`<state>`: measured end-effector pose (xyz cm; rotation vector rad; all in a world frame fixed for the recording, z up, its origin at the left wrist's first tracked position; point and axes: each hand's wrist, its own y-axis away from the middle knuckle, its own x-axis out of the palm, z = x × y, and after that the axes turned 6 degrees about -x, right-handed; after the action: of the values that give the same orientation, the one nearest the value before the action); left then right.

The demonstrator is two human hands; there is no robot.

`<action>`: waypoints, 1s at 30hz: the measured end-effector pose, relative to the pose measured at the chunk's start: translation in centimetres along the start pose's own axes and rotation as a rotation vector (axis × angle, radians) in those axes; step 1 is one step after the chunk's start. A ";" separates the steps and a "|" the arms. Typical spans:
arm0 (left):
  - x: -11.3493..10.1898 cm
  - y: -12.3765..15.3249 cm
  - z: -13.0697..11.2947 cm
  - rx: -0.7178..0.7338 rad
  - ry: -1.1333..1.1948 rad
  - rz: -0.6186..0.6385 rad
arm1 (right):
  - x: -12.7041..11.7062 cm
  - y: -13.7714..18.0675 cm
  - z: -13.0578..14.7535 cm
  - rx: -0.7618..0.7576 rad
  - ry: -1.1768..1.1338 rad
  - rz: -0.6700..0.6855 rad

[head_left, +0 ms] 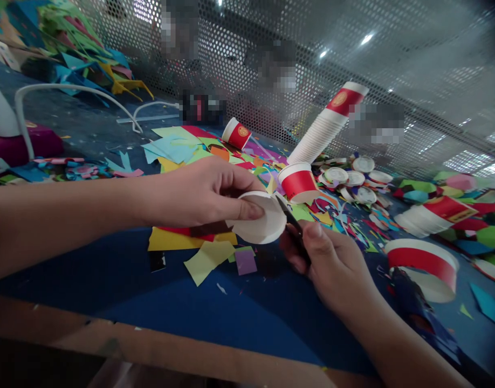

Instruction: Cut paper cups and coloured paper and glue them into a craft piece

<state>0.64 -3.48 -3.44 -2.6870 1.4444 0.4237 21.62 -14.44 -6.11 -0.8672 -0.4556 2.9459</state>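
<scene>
My left hand pinches a round white paper cup bottom between thumb and fingers, above the table. Closed around a pair of dark scissors is my right hand. The scissors' blades point up and left and meet the right edge of the cup bottom. How far apart the blades stand is hard to see. Beneath my hands lie a yellow paper strip, a pale yellow paper piece and a small purple paper square. A red and white paper cup stands just beyond the scissors.
Behind that cup leans a tall stack of paper cups. Several cut cup bottoms are heaped to its right. A cut cup ring lies beside a dark blue tool. A white cable loops at left; a perforated screen closes the back.
</scene>
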 end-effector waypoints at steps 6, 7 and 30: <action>0.0 -0.1 -0.3 -0.064 -0.043 -0.015 | 0.2 0.0 0.3 0.058 -0.012 -0.025; 0.0 -0.1 -0.4 -0.064 -0.042 -0.011 | 0.3 0.1 0.3 0.061 -0.018 -0.031; -0.8 0.1 -0.7 -0.054 -0.152 0.017 | 0.5 0.1 0.6 0.048 -0.008 -0.030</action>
<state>0.24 -3.01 -2.55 -2.6192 1.4341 0.6620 20.89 -14.66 -5.94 -0.8359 -0.3929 2.9208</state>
